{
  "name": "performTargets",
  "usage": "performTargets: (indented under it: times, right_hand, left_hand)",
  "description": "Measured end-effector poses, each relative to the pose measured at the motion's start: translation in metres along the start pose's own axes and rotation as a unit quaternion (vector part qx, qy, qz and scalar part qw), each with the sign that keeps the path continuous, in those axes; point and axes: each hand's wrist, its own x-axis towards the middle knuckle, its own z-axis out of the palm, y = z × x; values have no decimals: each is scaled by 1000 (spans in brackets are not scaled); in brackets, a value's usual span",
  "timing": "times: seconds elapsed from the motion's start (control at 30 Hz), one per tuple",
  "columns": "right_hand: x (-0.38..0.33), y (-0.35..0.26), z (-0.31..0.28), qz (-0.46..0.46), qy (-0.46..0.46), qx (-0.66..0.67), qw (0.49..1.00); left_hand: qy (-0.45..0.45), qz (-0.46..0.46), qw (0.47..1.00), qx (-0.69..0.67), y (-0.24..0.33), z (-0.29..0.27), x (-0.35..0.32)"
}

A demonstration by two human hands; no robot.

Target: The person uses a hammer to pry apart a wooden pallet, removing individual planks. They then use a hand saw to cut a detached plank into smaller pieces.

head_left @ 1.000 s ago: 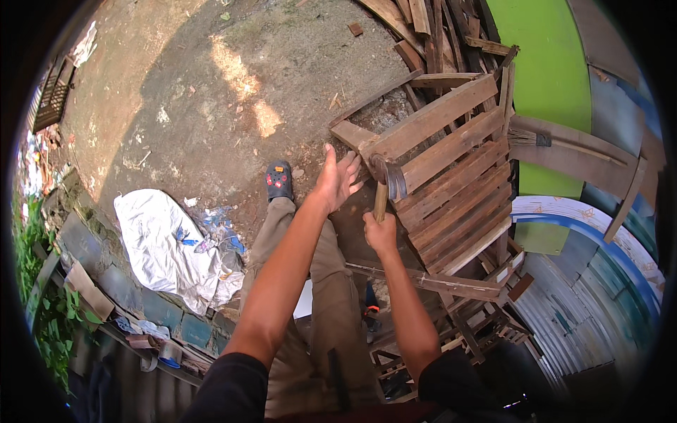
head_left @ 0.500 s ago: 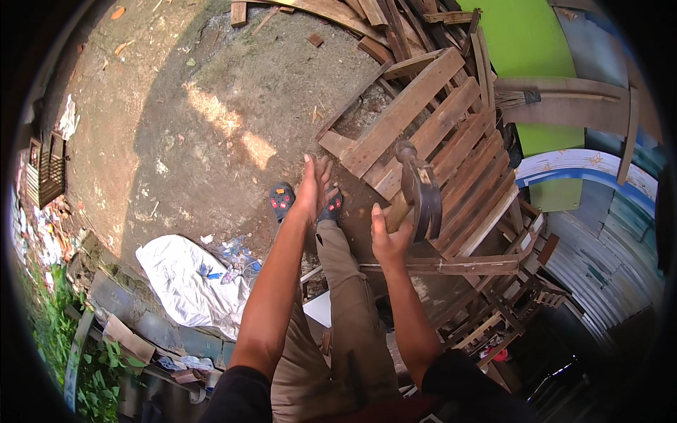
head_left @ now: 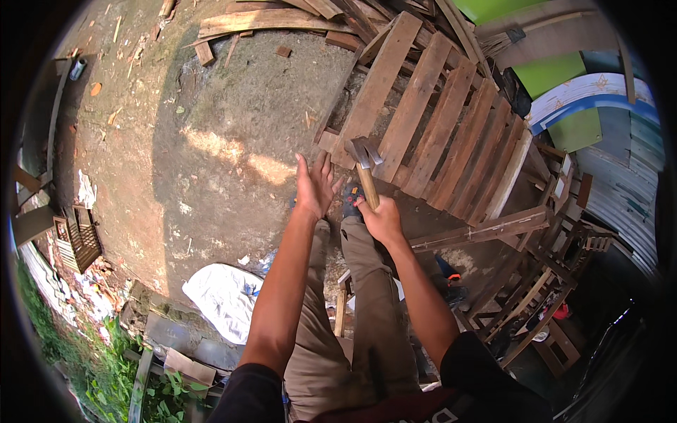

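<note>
My right hand (head_left: 381, 220) is wrapped round the wooden handle of a claw hammer (head_left: 367, 185). The hammer's metal head points away from me, over the near left corner of a slatted wooden pallet (head_left: 446, 116); I cannot tell whether it touches the wood. Beside it, to the left, my left hand (head_left: 316, 190) is held out with its fingers apart and nothing in it. My shoes, partly hidden behind the hands, stand on the ground close to the pallet's corner.
Loose planks (head_left: 275, 22) are piled at the far side. A white sheet (head_left: 224, 299) lies left of my legs. At right are a wooden beam (head_left: 486, 227), an orange-and-dark tool (head_left: 451, 276) and wooden frames. A small slatted crate (head_left: 76, 241) stands far left.
The hammer has swung left and away from me, its head now near the pallet's corner. My left hand stays open, slightly further right. The whole view has shifted.
</note>
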Motion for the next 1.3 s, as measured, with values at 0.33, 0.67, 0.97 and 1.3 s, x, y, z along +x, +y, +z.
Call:
performTargets:
  times: [0.33, 0.67, 0.97, 1.3]
  right_hand:
    - [-24, 0, 2, -41, 57, 70, 995]
    - [-15, 6, -2, -27, 10, 66, 997]
    - [-27, 18, -36, -75, 75, 154, 982]
    - [-9, 139, -42, -69, 74, 32, 994]
  left_hand:
    - [31, 7, 999, 16, -2, 7, -1]
    - [45, 75, 996, -5, -27, -3, -12]
    - [132, 35, 973, 184, -41, -13, -42]
    - [74, -46, 996, -31, -91, 44, 5]
